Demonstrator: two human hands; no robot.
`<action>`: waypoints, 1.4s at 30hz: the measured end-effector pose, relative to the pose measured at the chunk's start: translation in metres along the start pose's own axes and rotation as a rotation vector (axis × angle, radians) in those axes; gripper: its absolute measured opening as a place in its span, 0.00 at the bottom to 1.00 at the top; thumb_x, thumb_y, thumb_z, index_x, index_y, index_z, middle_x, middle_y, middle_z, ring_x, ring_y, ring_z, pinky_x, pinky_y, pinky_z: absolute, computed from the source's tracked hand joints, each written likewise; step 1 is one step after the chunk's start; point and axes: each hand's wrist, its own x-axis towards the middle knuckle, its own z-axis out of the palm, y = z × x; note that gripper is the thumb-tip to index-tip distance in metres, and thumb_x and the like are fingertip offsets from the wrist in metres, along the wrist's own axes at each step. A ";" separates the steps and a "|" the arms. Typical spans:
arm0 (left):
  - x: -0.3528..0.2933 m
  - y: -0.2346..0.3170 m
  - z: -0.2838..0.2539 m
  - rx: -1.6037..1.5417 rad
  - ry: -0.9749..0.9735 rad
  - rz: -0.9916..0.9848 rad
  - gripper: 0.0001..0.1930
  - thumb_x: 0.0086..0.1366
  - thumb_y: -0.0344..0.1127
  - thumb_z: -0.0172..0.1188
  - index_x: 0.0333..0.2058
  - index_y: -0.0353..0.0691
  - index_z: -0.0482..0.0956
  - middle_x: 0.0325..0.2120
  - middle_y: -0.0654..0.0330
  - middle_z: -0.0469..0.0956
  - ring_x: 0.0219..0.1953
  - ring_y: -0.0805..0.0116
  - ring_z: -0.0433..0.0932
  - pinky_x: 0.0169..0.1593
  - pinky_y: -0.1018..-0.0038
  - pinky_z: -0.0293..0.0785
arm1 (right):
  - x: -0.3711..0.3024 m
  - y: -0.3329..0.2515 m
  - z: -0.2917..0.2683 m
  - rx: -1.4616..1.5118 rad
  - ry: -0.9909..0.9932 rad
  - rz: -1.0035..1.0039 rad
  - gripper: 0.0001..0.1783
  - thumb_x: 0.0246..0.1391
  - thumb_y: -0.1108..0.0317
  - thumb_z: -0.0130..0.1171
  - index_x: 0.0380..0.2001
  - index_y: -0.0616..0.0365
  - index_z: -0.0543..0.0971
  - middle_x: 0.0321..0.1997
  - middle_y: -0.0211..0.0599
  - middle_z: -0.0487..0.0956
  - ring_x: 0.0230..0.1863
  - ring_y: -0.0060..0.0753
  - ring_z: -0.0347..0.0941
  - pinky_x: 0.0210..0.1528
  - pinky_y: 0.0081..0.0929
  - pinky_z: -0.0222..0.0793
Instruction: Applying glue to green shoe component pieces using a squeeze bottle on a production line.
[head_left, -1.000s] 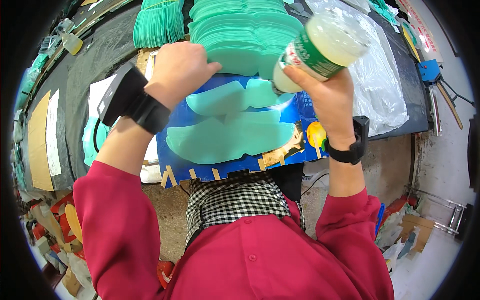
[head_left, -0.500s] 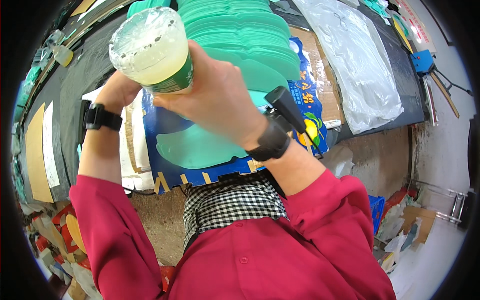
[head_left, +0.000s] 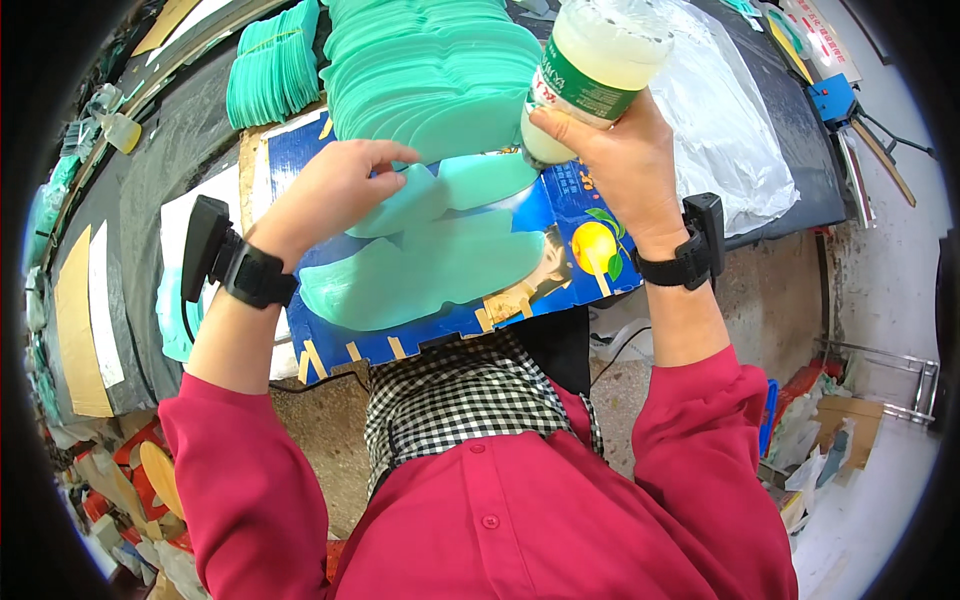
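Observation:
My right hand (head_left: 635,165) is wrapped round a clear plastic bottle (head_left: 605,75) with a green label and pale yellowish liquid, held tilted above the board's right side. My left hand (head_left: 335,190) is over a thin green insole (head_left: 405,210); its thumb and forefinger are apart, and whether they touch the insole I cannot tell. Another green insole (head_left: 490,180) lies just right of it. Nearest me, a wider green insole (head_left: 420,270) rests on a blue printed cardboard sheet (head_left: 345,335). Behind the hands, a large fanned stack of green insoles (head_left: 430,75) fills the middle.
A smaller insole stack (head_left: 275,65) stands at the far left. Clear plastic sheeting (head_left: 745,150) covers the table's right part. Beyond it is a blue device (head_left: 832,98). A small bottle (head_left: 122,132) stands at the left edge, and cardboard strips (head_left: 80,310) lie nearer.
My hands have moved apart. The right hand has carried the bottle from the upper left to the right and turned it; the left has come down over the insoles.

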 end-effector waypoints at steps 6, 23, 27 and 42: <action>-0.014 -0.049 -0.024 0.152 0.102 -0.080 0.15 0.70 0.33 0.59 0.49 0.33 0.87 0.41 0.52 0.89 0.44 0.60 0.86 0.52 0.66 0.79 | -0.023 -0.012 0.038 0.277 -0.053 -0.010 0.32 0.51 0.63 0.81 0.57 0.55 0.78 0.48 0.42 0.90 0.47 0.42 0.89 0.49 0.35 0.85; -0.068 -0.083 -0.030 -0.164 0.121 -0.286 0.14 0.68 0.29 0.59 0.48 0.31 0.87 0.42 0.55 0.88 0.46 0.66 0.83 0.54 0.69 0.77 | 0.011 -0.047 0.115 0.159 -0.275 -0.209 0.40 0.47 0.55 0.83 0.59 0.59 0.77 0.45 0.49 0.90 0.47 0.50 0.89 0.49 0.41 0.85; -0.057 -0.069 -0.020 -0.069 0.145 -0.251 0.16 0.68 0.31 0.57 0.49 0.32 0.87 0.40 0.53 0.87 0.41 0.61 0.83 0.50 0.67 0.79 | -0.001 -0.008 0.046 0.207 -0.276 -0.114 0.34 0.53 0.58 0.82 0.59 0.58 0.79 0.52 0.43 0.90 0.52 0.37 0.88 0.54 0.36 0.84; -0.035 -0.065 -0.001 0.131 0.168 -0.306 0.15 0.66 0.30 0.57 0.48 0.34 0.87 0.39 0.46 0.88 0.42 0.53 0.87 0.48 0.62 0.80 | -0.041 -0.049 0.092 0.230 -0.094 -0.194 0.33 0.49 0.62 0.82 0.56 0.53 0.77 0.41 0.50 0.89 0.44 0.52 0.88 0.45 0.39 0.85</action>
